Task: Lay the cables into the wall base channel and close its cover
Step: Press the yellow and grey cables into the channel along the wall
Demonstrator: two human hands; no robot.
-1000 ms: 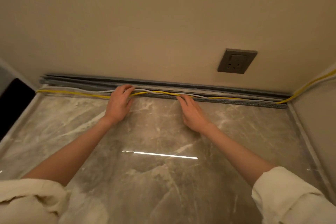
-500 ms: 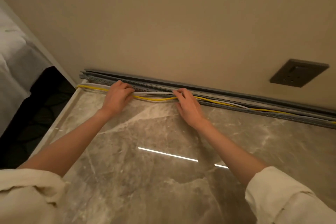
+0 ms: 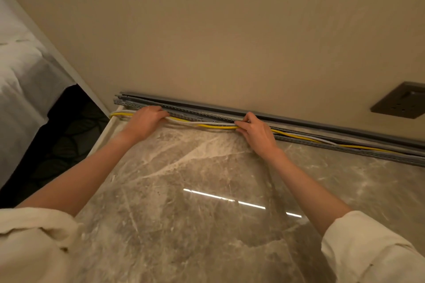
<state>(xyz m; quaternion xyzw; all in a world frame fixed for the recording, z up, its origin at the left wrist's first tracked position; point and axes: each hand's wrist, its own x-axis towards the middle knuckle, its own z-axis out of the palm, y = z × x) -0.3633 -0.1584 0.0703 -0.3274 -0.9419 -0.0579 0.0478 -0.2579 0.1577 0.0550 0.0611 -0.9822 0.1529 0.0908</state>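
Note:
A grey base channel (image 3: 299, 125) runs along the foot of the beige wall, its cover open. A yellow cable (image 3: 216, 126) and a white cable (image 3: 200, 122) twist around each other along its front edge. My left hand (image 3: 143, 123) curls over both cables near the channel's left end. My right hand (image 3: 255, 132) pinches them about a forearm's length to the right. Right of that hand the cables lie inside the channel. Between the hands they sag over the front lip onto the floor.
A glossy grey marble floor (image 3: 207, 202) spreads in front of the wall. A white-covered bed (image 3: 25, 89) with a dark gap beneath stands at the left. A dark wall socket (image 3: 401, 103) sits above the channel at the right.
The view has swung left and both hands have slid left along the cables. My right hand now pinches the cables instead of resting flat on them.

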